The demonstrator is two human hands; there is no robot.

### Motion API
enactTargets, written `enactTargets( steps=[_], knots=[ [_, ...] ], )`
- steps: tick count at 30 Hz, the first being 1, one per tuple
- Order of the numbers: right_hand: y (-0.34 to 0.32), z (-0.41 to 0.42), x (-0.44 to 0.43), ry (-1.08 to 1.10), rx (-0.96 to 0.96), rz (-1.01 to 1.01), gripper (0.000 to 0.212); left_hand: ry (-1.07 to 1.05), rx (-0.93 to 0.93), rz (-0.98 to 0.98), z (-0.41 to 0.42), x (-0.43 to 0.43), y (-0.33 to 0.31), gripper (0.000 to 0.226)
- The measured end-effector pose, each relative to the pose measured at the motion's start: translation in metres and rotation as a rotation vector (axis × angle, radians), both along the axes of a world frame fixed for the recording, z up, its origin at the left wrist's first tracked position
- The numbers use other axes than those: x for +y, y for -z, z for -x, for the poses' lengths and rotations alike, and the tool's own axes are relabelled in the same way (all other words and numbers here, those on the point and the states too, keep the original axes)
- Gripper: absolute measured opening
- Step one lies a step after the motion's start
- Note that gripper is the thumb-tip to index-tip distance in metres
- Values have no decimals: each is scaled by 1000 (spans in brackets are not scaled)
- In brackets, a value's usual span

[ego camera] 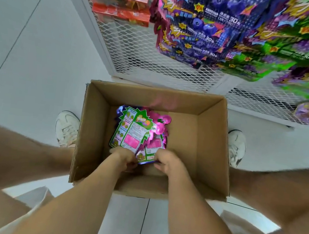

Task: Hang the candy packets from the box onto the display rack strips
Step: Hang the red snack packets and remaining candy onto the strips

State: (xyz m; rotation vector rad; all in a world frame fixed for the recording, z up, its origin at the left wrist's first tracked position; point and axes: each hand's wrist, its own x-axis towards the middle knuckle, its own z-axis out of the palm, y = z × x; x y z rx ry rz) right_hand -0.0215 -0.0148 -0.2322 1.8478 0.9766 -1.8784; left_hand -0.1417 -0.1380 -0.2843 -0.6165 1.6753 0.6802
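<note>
An open cardboard box (93, 128) stands on the floor between my feet. Inside it lies a small pile of candy packets (138, 130), green and pink, backs facing up. Both my arms reach down into the box. My left hand (124, 157) grips the near left edge of the pile with curled fingers. My right hand (167, 161) pinches the near right edge of the same packets. Above the box, the display rack (157, 58) carries hanging packets in red, blue-purple and green-purple.
The white mesh rack panel (131, 51) rises directly behind the box. White tiled floor (30, 51) spreads to the left. My shoes (67, 127) sit on either side of the box, and my knees flank the lower frame.
</note>
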Motion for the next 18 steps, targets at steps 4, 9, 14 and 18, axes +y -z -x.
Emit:
enactTargets(
  steps=[4, 9, 14, 18],
  knots=[
    [-17, 2, 0, 90, 48, -16, 39, -2, -52, -21, -12, 12, -48, 15],
    [-30, 9, 9, 294, 223, 15, 67, -47, -151, -80, -10, 23, -59, 13],
    [-45, 9, 20, 632, 331, -47, 41, -156, -84, -153, -6, 36, -74, 14],
    [-59, 3, 20, 441, 107, -544, 22, -42, 168, 34, 7, 33, -82, 94]
  ],
)
